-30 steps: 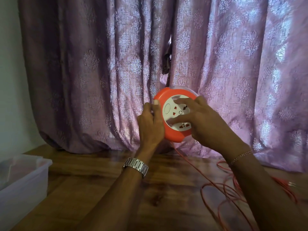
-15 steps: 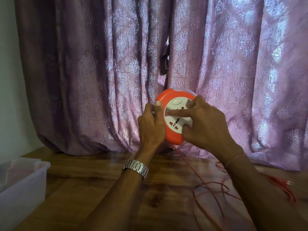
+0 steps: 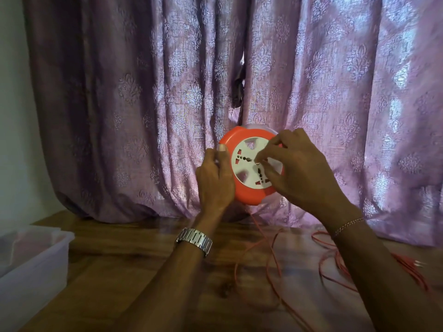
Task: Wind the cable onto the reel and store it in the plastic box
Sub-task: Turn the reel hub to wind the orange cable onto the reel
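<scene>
With the reel held upright above the bench, left hand clamping its rim, right hand's fingers pinching the white face, loose cable loops could snag mid-wind.

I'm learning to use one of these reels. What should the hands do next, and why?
Probably keep turning the white centre with the right hand while the left hand steadies the reel: much red cable lies loose on the table, so boxing it comes later.
</scene>
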{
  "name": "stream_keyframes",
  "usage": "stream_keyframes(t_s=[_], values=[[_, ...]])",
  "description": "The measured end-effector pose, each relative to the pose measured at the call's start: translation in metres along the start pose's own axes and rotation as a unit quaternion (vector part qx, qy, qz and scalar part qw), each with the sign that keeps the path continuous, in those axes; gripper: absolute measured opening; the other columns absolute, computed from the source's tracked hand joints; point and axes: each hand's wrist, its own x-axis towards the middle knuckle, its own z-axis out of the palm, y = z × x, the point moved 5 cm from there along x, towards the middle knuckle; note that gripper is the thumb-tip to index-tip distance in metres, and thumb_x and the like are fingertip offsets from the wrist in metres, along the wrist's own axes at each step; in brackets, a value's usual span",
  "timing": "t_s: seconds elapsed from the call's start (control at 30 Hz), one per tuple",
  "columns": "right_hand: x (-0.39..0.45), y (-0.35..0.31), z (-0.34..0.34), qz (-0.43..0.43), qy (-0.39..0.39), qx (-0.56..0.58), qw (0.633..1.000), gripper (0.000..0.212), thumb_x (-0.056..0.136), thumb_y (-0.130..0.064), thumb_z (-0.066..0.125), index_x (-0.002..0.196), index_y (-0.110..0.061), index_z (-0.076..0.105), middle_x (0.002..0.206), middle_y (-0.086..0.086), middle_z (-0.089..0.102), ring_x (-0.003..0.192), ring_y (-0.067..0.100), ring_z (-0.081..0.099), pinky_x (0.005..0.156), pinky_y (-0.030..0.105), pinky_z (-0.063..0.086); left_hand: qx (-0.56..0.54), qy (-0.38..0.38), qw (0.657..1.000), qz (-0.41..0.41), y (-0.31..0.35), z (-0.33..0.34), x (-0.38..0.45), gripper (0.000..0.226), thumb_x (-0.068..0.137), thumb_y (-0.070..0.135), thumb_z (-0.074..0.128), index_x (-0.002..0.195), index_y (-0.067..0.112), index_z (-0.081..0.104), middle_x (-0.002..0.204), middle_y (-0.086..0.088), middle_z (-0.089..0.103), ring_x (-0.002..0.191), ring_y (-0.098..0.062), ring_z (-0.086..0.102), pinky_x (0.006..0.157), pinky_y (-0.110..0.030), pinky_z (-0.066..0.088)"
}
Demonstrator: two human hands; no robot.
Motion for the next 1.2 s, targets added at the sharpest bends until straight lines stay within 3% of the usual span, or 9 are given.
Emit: stream_keyframes(t_s=[0.07, 0.2, 0.37, 0.57, 0.67, 0.8, 0.97, 1.1, 1.2], values=[[0.0, -0.003, 0.006, -0.037, -0.065, 0.02, 0.997, 0.036, 0.072, 0.002, 0.069, 0.093, -0.026, 0.075, 0.12, 0.003, 0.063, 0.102, 0.028, 0.05, 0.071, 0.038, 0.048, -0.001, -0.003, 1.0, -0.004, -0.001, 0.0, 0.001, 0.038, 0.102, 0.044, 0.038, 0.076, 0.019, 0.049, 0.058, 0.011, 0.053, 0.057, 0.008, 0.054, 0.046, -0.011, 0.032], [-0.003, -0.01, 0.016, -0.037, -0.155, 0.001, 0.987, 0.06, 0.064, 0.006, 0.076, 0.104, -0.039, 0.073, 0.142, 0.003, 0.051, 0.12, 0.032, 0.045, 0.083, 0.043, 0.049, -0.004, -0.014, 1.0, 0.002, 0.0, 0.002, 0.0, 0.034, 0.103, 0.044, 0.039, 0.075, 0.026, 0.046, 0.058, 0.01, 0.053, 0.057, 0.006, 0.053, 0.047, -0.012, 0.031], [-0.002, -0.008, 0.014, -0.04, -0.131, -0.044, 0.99, 0.052, 0.071, -0.006, 0.076, 0.104, -0.046, 0.072, 0.136, 0.001, 0.056, 0.105, 0.031, 0.049, 0.077, 0.043, 0.047, 0.002, -0.02, 1.0, 0.0, -0.001, 0.002, 0.0, 0.037, 0.101, 0.049, 0.038, 0.07, 0.029, 0.044, 0.059, 0.009, 0.056, 0.06, 0.003, 0.057, 0.047, -0.018, 0.036], [-0.004, -0.006, 0.013, -0.023, -0.112, -0.084, 0.99, 0.051, 0.077, -0.021, 0.068, 0.116, -0.054, 0.063, 0.131, 0.005, 0.055, 0.108, 0.031, 0.052, 0.074, 0.041, 0.046, -0.002, -0.02, 1.0, 0.006, 0.0, 0.002, 0.0, 0.037, 0.101, 0.051, 0.038, 0.075, 0.028, 0.046, 0.062, 0.007, 0.058, 0.061, -0.012, 0.061, 0.052, -0.035, 0.048], [-0.006, -0.003, 0.014, 0.009, -0.117, -0.083, 0.99, 0.055, 0.079, -0.031, 0.062, 0.127, -0.057, 0.053, 0.119, 0.005, 0.055, 0.105, 0.027, 0.056, 0.074, 0.037, 0.046, 0.005, -0.019, 1.0, 0.007, -0.001, 0.002, -0.001, 0.04, 0.099, 0.055, 0.036, 0.074, 0.026, 0.045, 0.059, 0.008, 0.055, 0.057, -0.007, 0.057, 0.049, -0.031, 0.042], [-0.009, 0.002, 0.011, 0.055, -0.083, -0.079, 0.992, 0.057, 0.067, -0.052, 0.068, 0.122, -0.056, 0.057, 0.096, 0.003, 0.062, 0.083, 0.027, 0.064, 0.063, 0.03, 0.043, 0.013, -0.022, 1.0, 0.016, -0.002, 0.006, -0.003, 0.041, 0.099, 0.053, 0.037, 0.068, 0.028, 0.042, 0.054, 0.01, 0.05, 0.056, 0.003, 0.053, 0.046, -0.018, 0.027], [-0.006, 0.004, 0.01, 0.115, -0.023, -0.084, 0.989, 0.068, 0.064, -0.082, 0.05, 0.123, -0.049, 0.059, 0.08, -0.005, 0.071, 0.078, 0.02, 0.067, 0.058, 0.025, 0.038, 0.0, -0.022, 1.0, 0.009, -0.003, 0.007, -0.002, 0.039, 0.101, 0.048, 0.041, 0.067, 0.029, 0.042, 0.055, 0.01, 0.052, 0.055, 0.005, 0.053, 0.045, -0.012, 0.029], [-0.003, 0.002, 0.01, 0.085, -0.043, -0.077, 0.993, 0.067, 0.072, -0.077, 0.055, 0.126, -0.039, 0.061, 0.088, 0.004, 0.069, 0.088, 0.028, 0.059, 0.07, 0.036, 0.045, 0.001, -0.014, 1.0, 0.008, -0.002, 0.005, -0.001, 0.038, 0.101, 0.048, 0.04, 0.068, 0.031, 0.043, 0.055, 0.01, 0.051, 0.055, 0.005, 0.052, 0.046, -0.016, 0.03], [-0.001, 0.002, 0.004, 0.041, -0.025, -0.021, 0.999, 0.046, 0.078, -0.052, 0.072, 0.115, -0.026, 0.069, 0.101, 0.006, 0.061, 0.095, 0.027, 0.05, 0.075, 0.041, 0.046, -0.004, -0.02, 1.0, -0.009, -0.003, 0.005, -0.001, 0.038, 0.101, 0.05, 0.038, 0.071, 0.028, 0.044, 0.06, 0.007, 0.056, 0.056, -0.001, 0.052, 0.051, -0.031, 0.038]])
